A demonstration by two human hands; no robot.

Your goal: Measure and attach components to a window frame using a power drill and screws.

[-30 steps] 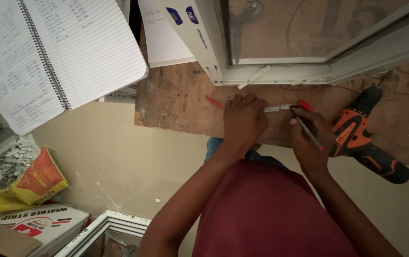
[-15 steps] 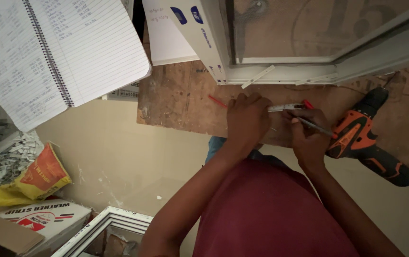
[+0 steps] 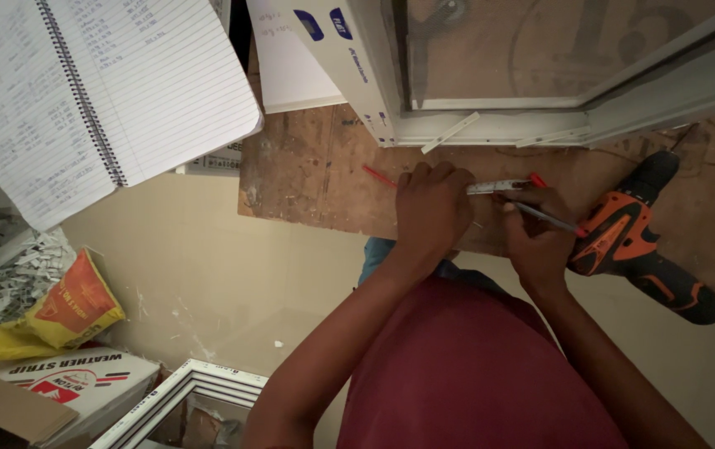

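My left hand is closed over a thin light strip with red ends lying on a worn wooden bench top. One red end sticks out to the left of the fist, the other just past my right hand. My right hand grips a slim pen with its tip against the strip. An orange and black cordless drill lies on the bench just right of my right hand.
A white window frame with glass lies along the bench's far side. An open spiral notebook sits at the upper left. On the floor lie a yellow and orange bag, a white carton and another white frame corner.
The view has shifted slightly; both hands stay on the strip, with the pen in my right hand moving a little along it.
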